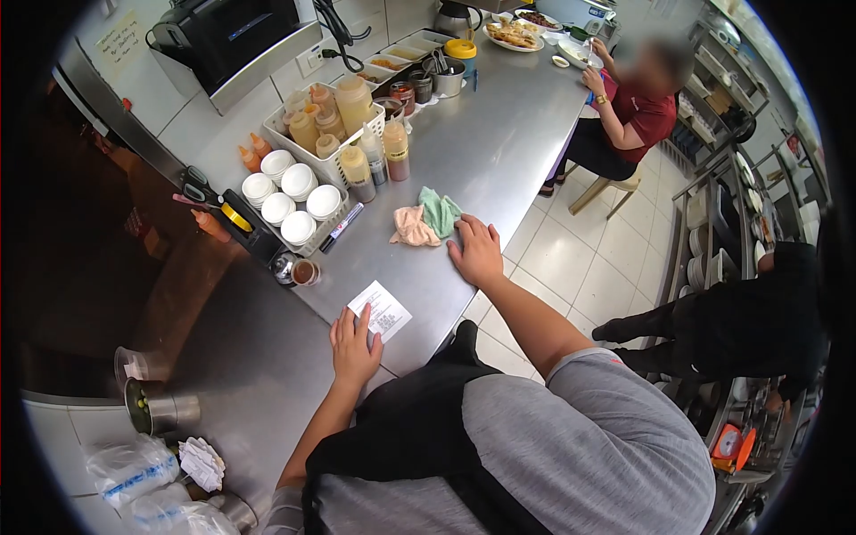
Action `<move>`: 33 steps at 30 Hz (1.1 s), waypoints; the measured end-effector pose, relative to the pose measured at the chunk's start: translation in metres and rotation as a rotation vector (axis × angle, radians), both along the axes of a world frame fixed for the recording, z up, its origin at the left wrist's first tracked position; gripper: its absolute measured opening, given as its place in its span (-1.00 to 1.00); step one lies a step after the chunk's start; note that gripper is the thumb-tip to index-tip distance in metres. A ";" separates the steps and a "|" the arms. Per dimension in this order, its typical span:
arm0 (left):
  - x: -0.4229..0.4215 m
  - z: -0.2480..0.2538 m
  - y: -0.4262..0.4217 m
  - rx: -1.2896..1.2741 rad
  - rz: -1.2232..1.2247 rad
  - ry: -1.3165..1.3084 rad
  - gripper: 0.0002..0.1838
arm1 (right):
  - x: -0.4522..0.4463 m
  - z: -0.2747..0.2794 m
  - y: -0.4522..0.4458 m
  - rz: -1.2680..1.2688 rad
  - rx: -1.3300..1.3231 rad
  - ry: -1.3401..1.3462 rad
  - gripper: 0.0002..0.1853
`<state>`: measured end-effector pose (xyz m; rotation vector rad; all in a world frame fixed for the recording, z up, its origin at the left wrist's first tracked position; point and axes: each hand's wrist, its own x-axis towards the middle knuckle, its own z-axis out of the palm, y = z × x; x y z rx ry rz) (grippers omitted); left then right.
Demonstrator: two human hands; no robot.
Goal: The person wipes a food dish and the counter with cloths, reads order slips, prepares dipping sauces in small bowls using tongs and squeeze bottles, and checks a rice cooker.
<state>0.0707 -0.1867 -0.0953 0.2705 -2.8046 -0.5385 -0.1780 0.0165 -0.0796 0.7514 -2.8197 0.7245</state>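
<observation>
From the head camera, I can see the left hand laid over the lower-left part of a printed slip on the steel worktop, its grip wide, the fingers spread and closed around nothing. The right hand rests palm down, its grip spread too, fingertips right by a green cloth; whether they touch it, I can't tell. A pink cloth lies bunched against the green one. A marker sits beside the stacked white cups. Farther along, a person in a red shirt sits by the worktop.
</observation>
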 end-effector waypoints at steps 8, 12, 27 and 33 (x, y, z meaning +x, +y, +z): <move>0.001 0.005 0.000 0.049 0.008 0.006 -0.34 | 0.001 0.001 -0.001 -0.001 -0.002 0.007 -0.52; -0.001 0.006 0.000 0.073 0.006 0.014 -0.35 | 0.001 0.003 -0.001 -0.008 -0.004 0.003 -0.52; -0.002 0.005 -0.001 0.038 -0.022 -0.012 -0.39 | 0.001 0.000 0.000 -0.007 -0.009 0.022 -0.51; -0.001 0.004 -0.001 0.032 -0.020 0.004 -0.40 | 0.001 -0.001 0.000 -0.008 -0.002 0.021 -0.51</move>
